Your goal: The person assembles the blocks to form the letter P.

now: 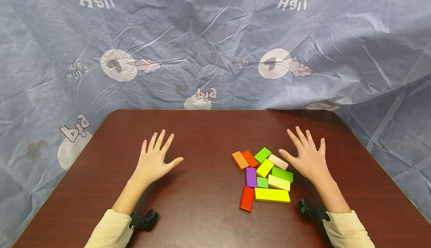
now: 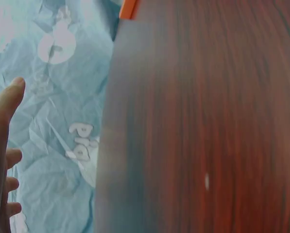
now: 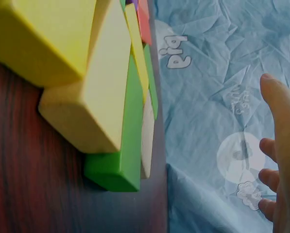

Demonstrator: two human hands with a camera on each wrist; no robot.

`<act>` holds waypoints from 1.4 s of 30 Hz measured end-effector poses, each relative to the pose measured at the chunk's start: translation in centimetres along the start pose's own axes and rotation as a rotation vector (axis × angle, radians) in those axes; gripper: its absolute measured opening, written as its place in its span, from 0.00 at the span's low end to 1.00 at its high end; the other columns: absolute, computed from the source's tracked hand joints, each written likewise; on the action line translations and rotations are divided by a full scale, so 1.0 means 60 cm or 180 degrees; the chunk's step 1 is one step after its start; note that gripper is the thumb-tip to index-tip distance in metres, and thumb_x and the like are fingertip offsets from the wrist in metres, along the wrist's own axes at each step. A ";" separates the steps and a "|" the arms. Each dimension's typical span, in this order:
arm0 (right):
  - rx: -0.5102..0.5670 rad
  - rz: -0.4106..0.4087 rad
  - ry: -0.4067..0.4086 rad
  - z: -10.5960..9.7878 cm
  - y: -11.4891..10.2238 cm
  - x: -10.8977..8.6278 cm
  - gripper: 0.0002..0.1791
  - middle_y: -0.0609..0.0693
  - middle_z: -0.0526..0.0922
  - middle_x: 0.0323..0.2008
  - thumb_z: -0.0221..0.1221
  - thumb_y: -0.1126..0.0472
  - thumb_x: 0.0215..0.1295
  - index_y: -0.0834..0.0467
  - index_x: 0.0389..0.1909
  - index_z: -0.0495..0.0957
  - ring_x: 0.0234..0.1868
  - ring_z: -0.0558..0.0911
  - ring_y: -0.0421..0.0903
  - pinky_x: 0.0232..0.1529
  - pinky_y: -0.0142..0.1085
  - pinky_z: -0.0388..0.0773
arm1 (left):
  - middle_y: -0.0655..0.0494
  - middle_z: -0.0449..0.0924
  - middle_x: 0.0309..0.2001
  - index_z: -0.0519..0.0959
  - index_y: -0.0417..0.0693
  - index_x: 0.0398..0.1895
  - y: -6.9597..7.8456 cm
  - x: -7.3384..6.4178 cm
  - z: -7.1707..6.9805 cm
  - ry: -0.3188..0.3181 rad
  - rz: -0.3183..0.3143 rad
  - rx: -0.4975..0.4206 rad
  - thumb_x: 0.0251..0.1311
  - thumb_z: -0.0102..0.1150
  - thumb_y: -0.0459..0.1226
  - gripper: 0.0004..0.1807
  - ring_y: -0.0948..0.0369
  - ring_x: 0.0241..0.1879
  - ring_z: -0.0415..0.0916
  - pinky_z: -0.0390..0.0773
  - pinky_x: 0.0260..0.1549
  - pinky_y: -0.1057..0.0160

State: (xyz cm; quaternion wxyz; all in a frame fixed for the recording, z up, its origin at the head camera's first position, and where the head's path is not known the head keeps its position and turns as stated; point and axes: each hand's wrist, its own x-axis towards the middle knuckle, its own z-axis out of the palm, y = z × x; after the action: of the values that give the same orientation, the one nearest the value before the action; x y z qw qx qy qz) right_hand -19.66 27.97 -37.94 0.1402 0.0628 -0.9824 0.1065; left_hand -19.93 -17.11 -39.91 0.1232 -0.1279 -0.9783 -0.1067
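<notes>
Several coloured blocks lie in a loose cluster right of the table's middle. Among them are an orange block (image 1: 240,161), a purple block (image 1: 251,177), a red block (image 1: 247,199), a long yellow block (image 1: 272,195) and a green block (image 1: 282,174). My right hand (image 1: 309,158), fingers spread and holding nothing, is just to the right of the cluster. On the left side, my left hand (image 1: 153,162) is also spread and bare, well apart from the blocks. In the right wrist view a pale yellow block (image 3: 103,92) overlaps the view of a green one.
The dark brown table (image 1: 195,135) has rounded far corners. Behind it hangs a wrinkled blue-grey printed cloth (image 1: 208,46). Each wrist wears a black strap with a camera, such as the left wrist camera (image 1: 149,218).
</notes>
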 end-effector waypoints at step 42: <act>0.0461 -0.1036 -0.0104 0.051 -0.081 -0.142 0.13 0.32 0.76 0.37 0.67 0.51 0.47 0.39 0.34 0.75 0.41 0.75 0.35 0.43 0.41 0.72 | 0.60 0.69 0.58 0.71 0.63 0.57 0.254 -0.038 0.093 -0.0555 0.2247 -0.0927 0.61 0.47 0.56 0.23 0.64 0.58 0.68 0.70 0.56 0.65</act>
State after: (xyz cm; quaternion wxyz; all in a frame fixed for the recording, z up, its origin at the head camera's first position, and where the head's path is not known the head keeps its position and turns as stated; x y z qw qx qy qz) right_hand -11.59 23.36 -42.32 0.1347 0.2326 -0.9512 0.1519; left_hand -14.78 -1.90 -43.11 0.0493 -0.4814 -0.8555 -0.1842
